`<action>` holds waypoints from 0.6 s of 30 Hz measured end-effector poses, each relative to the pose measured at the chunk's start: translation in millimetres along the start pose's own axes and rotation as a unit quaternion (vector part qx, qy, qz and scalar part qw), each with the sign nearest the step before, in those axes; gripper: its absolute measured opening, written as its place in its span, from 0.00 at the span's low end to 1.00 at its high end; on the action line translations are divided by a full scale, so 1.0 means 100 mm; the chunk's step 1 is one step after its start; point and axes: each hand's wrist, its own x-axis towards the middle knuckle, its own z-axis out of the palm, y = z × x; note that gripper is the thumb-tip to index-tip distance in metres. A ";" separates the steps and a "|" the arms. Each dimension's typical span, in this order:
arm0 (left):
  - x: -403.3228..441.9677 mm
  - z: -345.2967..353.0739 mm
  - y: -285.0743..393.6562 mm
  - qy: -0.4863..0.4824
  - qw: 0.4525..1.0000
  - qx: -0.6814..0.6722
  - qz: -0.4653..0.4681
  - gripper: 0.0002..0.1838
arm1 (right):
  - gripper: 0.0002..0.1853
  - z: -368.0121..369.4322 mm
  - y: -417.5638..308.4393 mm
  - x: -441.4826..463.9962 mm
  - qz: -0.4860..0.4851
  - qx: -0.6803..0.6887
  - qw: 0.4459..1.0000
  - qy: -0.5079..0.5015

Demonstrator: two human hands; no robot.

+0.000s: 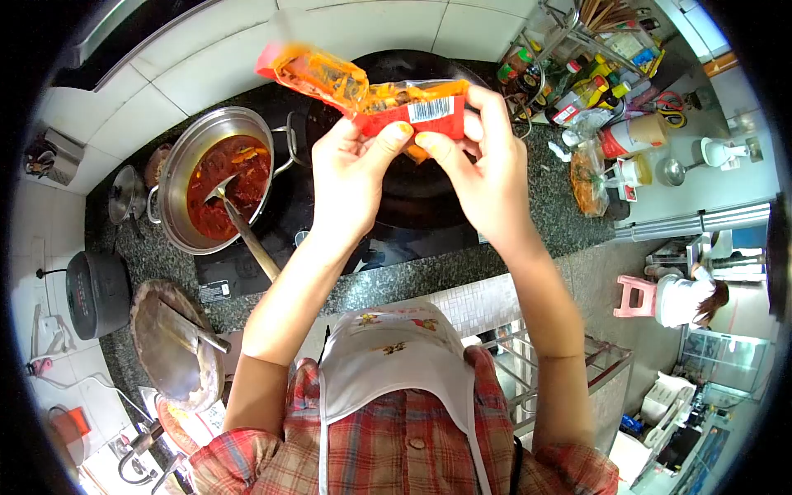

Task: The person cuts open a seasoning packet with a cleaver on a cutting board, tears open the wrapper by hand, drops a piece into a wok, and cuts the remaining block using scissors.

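Both of my hands hold up a torn red and orange packet (388, 107) with a barcode, above the dark wok (417, 194) on the stove. My left hand (355, 169) pinches its lower left part; my right hand (487, 161) grips its right end. Orange residue coats the packet's opened inside, and there is some on my left thumb. To the left stands a steel pot (171, 202) of red, oily broth, with a wooden-handled ladle (247, 235) resting in it.
A cleaver (177, 326) lies on a round chopping board (153, 355) at the left, near a black cooker (97, 293). Bottles (577, 99) and a bag of orange food (587, 177) stand at the right. Another person (685, 299) is beside a pink stool (635, 297).
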 end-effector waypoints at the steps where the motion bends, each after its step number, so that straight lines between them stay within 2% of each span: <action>1: -0.02 0.01 0.02 0.000 1.000 -0.001 0.004 0.13 | 0.22 0.02 -0.02 -0.01 -0.024 -0.007 1.000 0.008; 4: -0.03 -0.01 0.06 -0.006 1.000 0.007 0.001 0.15 | 0.23 -0.01 -0.07 -0.02 -0.021 -0.017 1.000 0.008; 5: -0.02 -0.04 0.10 -0.006 1.000 0.006 0.004 0.15 | 0.23 -0.04 -0.07 -0.01 0.014 0.070 0.997 -0.010; 7: 0.01 -0.09 0.19 -0.103 0.994 -0.008 -0.018 0.20 | 0.23 -0.10 -0.14 0.01 0.114 0.226 0.967 -0.031; 8: 0.03 -0.05 0.21 -0.127 0.990 -0.061 0.006 0.23 | 0.22 -0.13 -0.13 0.00 0.130 0.241 0.961 -0.042; 11: 0.09 -0.10 0.17 -0.142 0.988 -0.046 0.025 0.23 | 0.21 -0.08 -0.12 -0.05 0.169 0.258 0.949 -0.063; 12: 0.09 -0.13 0.16 -0.163 0.986 -0.022 0.020 0.26 | 0.21 -0.04 -0.11 -0.09 0.178 0.275 0.943 -0.050; 15: 0.03 -0.12 0.11 -0.120 0.992 -0.042 -0.005 0.19 | 0.24 0.05 -0.07 -0.18 0.179 0.259 0.949 -0.029; 17: 0.02 -0.13 0.11 -0.100 0.995 -0.029 -0.003 0.21 | 0.27 -0.04 -0.04 -0.19 0.198 0.223 0.953 -0.060; 18: 0.03 -0.13 0.14 -0.061 0.995 -0.073 -0.029 0.21 | 0.28 -0.07 0.02 -0.21 0.191 0.214 0.956 -0.053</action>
